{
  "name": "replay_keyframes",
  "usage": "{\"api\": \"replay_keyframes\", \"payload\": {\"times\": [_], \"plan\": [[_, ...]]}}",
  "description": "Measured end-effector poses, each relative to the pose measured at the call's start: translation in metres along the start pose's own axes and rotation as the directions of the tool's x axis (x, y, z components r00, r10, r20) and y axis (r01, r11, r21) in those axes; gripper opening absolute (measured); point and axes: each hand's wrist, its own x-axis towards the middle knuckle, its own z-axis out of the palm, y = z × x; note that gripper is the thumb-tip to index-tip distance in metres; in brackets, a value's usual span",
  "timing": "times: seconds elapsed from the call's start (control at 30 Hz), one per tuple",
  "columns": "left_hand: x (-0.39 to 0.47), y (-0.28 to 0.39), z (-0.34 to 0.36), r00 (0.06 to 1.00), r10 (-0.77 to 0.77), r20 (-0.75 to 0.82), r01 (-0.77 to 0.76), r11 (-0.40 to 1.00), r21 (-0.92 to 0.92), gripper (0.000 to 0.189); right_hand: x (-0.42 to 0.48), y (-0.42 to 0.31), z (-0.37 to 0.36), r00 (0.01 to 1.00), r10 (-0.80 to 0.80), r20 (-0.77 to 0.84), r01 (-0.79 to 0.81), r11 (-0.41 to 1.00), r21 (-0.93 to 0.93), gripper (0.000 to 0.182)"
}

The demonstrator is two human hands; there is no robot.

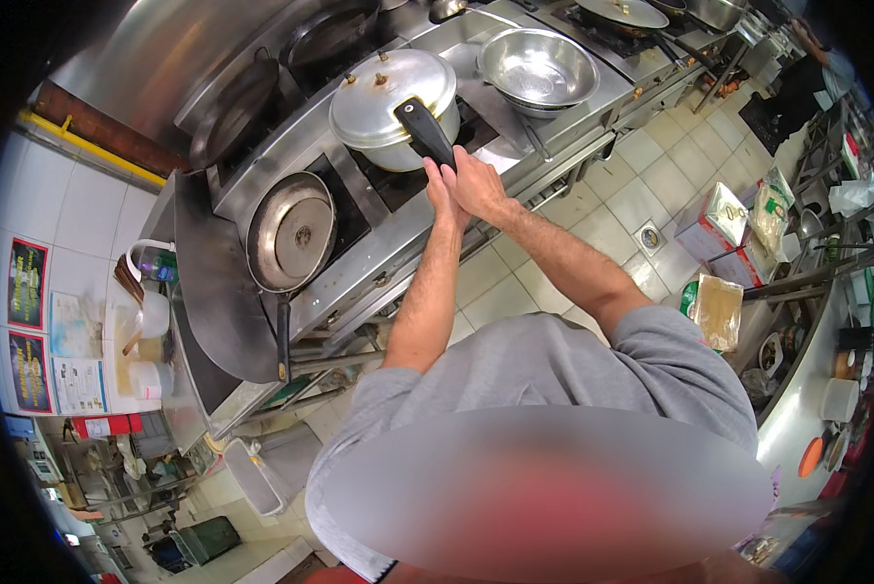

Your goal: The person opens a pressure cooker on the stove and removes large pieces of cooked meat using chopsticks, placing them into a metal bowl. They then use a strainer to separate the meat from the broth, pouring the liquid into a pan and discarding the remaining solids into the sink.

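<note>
An aluminium pressure cooker (400, 95) with its lid on stands on the stove, its long black handle (425, 130) pointing toward me. My right hand (477, 182) is closed around the end of that handle. Against the handle's end and my right hand rests my left hand (444, 191); its palm side is partly hidden, so its grip is unclear. A frying pan (291, 233) with a round lid or plate lying in it sits on the stove to the left. Right of the cooker is a shiny steel bowl (537, 67) over another vessel.
Dark woks (243, 109) line the back of the stove. A covered pan (623, 13) stands farther right. Cardboard boxes (729, 219) and shelving are at the right. Another person (809, 84) is at the upper right. A grey bin (258, 474) stands at lower left.
</note>
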Motion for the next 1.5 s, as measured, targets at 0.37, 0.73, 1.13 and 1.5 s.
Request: {"api": "replay_keyframes", "payload": {"times": [0.37,0.73,1.13,1.5], "plan": [[0.008,-0.007,-0.003,0.927,0.013,0.374,0.055,0.984,-0.169,0.058,0.022,-0.004,0.012,0.991,0.072,0.109,-0.092,0.978,0.187,0.082],[-0.007,0.014,-0.012,0.972,-0.097,0.214,0.128,0.983,-0.134,0.062,0.026,-0.02,-0.032,0.919,-0.003,0.395,-0.142,0.93,0.338,0.059],[-0.009,0.02,-0.006,0.991,-0.074,0.112,0.066,0.995,0.077,0.051,0.032,0.002,-0.002,0.989,-0.02,0.15,-0.026,0.953,0.301,0.063],[-0.009,0.022,-0.003,0.999,-0.048,-0.014,0.05,0.985,0.167,0.047,0.02,-0.009,0.002,0.985,0.106,0.136,-0.146,0.93,0.337,0.062]]}}
